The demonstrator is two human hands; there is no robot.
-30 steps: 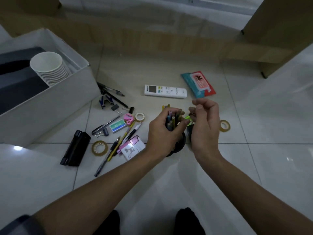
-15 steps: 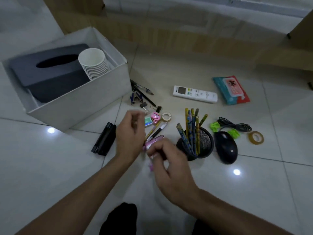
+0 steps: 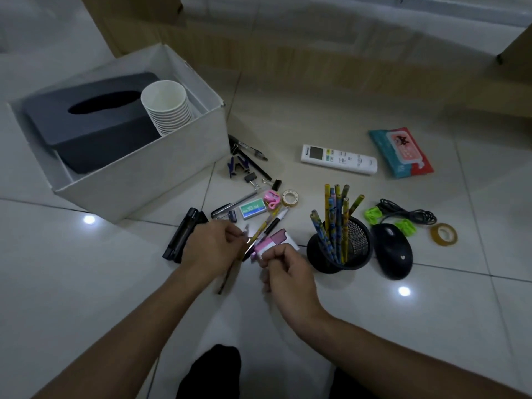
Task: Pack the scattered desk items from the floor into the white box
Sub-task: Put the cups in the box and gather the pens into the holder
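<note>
The left hand (image 3: 211, 249) has its fingers curled onto the shaft of a patterned pencil (image 3: 264, 226) that runs from seven o'clock to one o'clock beneath it. The right hand (image 3: 288, 275), just beside it at four o'clock, pinches the near end of a pink-and-white pad (image 3: 277, 240); blur hides the exact fingertip contact. The step in hand looks like gathering this small cluster for the white box (image 3: 144, 174), which sits open at ten o'clock from the hands. It already holds a grey tissue box (image 3: 86, 125) and a stack of paper cups (image 3: 169, 110). To do it well, the left hand should take the black-and-white pen (image 3: 276, 223) lying against the pencil in the same grip, so one trip carries both. The pad should be lifted flat so that it does not drag the pen sideways. The free space in the box appears to be the narrow strip along its near wall, so long items should go in lengthwise there. The mesh pencil cup (image 3: 355, 246) at three o'clock stands near the right wrist, and a careless swing could tip it.
</note>
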